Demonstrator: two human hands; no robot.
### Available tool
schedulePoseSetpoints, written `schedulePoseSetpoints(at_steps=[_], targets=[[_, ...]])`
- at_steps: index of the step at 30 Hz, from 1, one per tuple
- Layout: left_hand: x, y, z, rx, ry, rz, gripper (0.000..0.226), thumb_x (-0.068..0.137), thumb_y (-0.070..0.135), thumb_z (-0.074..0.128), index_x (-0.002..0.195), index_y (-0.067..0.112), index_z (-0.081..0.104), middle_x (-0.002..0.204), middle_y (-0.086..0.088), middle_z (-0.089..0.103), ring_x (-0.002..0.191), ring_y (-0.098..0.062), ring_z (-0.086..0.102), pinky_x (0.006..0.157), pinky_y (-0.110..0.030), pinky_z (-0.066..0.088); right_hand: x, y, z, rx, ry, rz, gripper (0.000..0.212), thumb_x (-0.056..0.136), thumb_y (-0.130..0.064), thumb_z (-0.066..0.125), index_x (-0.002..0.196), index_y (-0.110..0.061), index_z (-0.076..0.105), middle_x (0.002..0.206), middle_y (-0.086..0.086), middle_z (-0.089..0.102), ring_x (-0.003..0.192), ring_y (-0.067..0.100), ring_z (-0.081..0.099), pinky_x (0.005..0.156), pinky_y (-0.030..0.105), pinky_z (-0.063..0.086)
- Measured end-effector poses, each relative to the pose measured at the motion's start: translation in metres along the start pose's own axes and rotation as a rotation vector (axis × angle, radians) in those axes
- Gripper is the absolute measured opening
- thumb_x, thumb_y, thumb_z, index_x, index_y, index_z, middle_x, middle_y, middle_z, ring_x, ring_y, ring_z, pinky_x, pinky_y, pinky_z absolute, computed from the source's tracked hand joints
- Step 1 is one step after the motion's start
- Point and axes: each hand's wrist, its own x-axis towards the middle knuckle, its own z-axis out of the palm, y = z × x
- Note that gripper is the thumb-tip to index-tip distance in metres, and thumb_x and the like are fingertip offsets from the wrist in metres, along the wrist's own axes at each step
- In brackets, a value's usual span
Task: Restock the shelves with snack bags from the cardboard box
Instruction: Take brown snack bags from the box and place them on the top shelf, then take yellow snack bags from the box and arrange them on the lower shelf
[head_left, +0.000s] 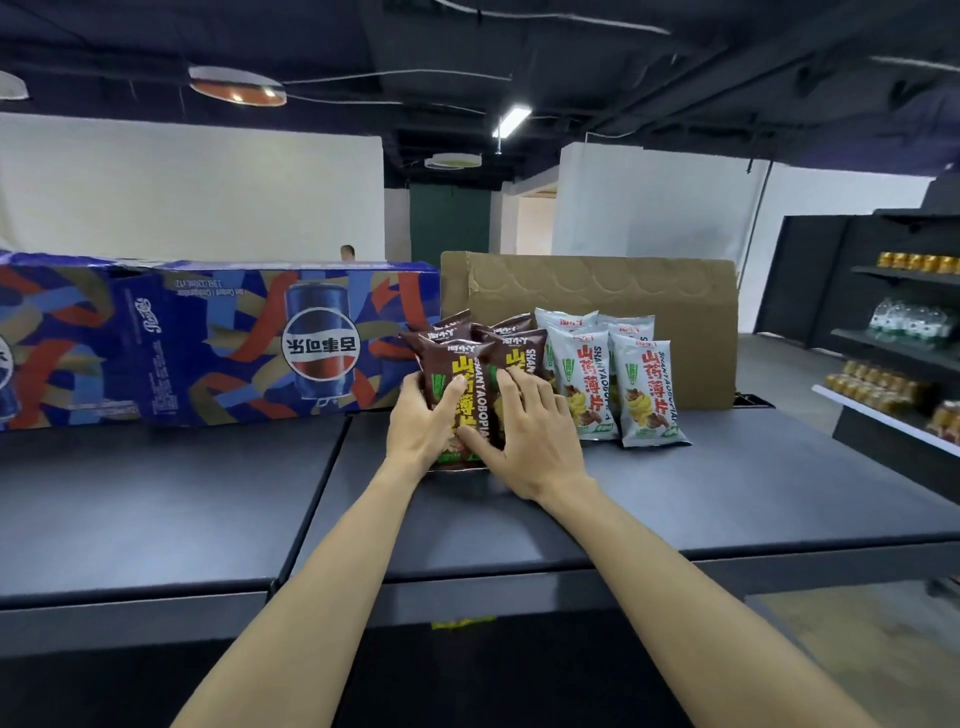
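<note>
Snack bags (597, 384) on shelf (727, 488), cardboard box (691, 322) behind.

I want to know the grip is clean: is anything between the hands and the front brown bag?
Nothing visible. The left hand and right hand both lie directly on the front brown snack bag, which stands on the shelf top.

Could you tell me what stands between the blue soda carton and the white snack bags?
The brown snack bags, held by both hands, in the head view.

The brown snack bag (457, 395) reads "SHANYAOBOPIAN" beside yellow Chinese characters. Right of it, the white bags (647, 397) repeat it in red. Left, the blue carton (208, 343) shows an inverted, seemingly Pepsi logo.
</note>
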Motion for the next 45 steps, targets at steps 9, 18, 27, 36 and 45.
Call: schedulePoseSetpoints(at_steps=[9,18,27,36,45], targets=[[-0.009,0.001,0.006,0.177,0.117,0.109,0.067,0.087,0.056,0.055,0.135,0.011,0.04,0.133,-0.012,0.049,0.122,-0.032,0.049,0.1,-0.048,0.04,-0.045,0.012,-0.048,-0.141,-0.104,0.08,0.067,0.089,-0.068,0.035,0.127,-0.016,0.053,0.14,0.009,0.048,0.127,0.029,0.044,0.099,0.047,0.041],[-0.093,0.049,0.021,0.446,-0.092,0.901,0.052,0.087,0.03,0.058,0.136,0.018,0.045,0.129,-0.002,0.053,0.117,-0.022,0.051,0.094,-0.036,0.045,-0.08,0.025,-0.088,-0.254,-0.131,0.079,0.053,0.091,-0.056,0.038,0.123,-0.016,0.052,0.131,0.009,0.053,0.115,0.032,0.052,0.09,0.045,0.047],[-0.191,0.08,0.087,0.812,-0.28,0.956,0.038,0.091,0.044,0.048,0.124,0.027,0.052,0.1,0.008,0.067,0.087,-0.019,0.065,0.064,-0.031,0.049,-0.184,0.115,-0.158,-0.284,-0.222,0.312,0.035,0.092,-0.046,0.046,0.109,-0.016,0.055,0.109,0.006,0.06,0.1,0.03,0.059,0.08,0.04,0.045],[-0.316,0.111,0.191,0.923,-0.614,1.089,0.022,0.088,0.046,0.047,0.093,0.025,0.052,0.092,0.007,0.065,0.084,-0.021,0.064,0.06,-0.03,0.039,-0.297,0.2,-0.249,-0.262,-0.339,0.415,0.027,0.088,-0.03,0.05,0.109,-0.014,0.053,0.11,0.009,0.057,0.102,0.032,0.056,0.08,0.04,0.047],[-0.396,0.108,0.276,0.894,-0.756,1.133,0.023,0.09,0.042,0.047,0.094,0.021,0.057,0.083,0.002,0.066,0.071,-0.024,0.06,0.054,-0.029,0.039,-0.405,0.261,-0.289,-0.289,-0.456,0.607,0.026,0.09,-0.032,0.049,0.112,-0.016,0.05,0.114,0.007,0.05,0.107,0.029,0.052,0.079,0.041,0.048]])
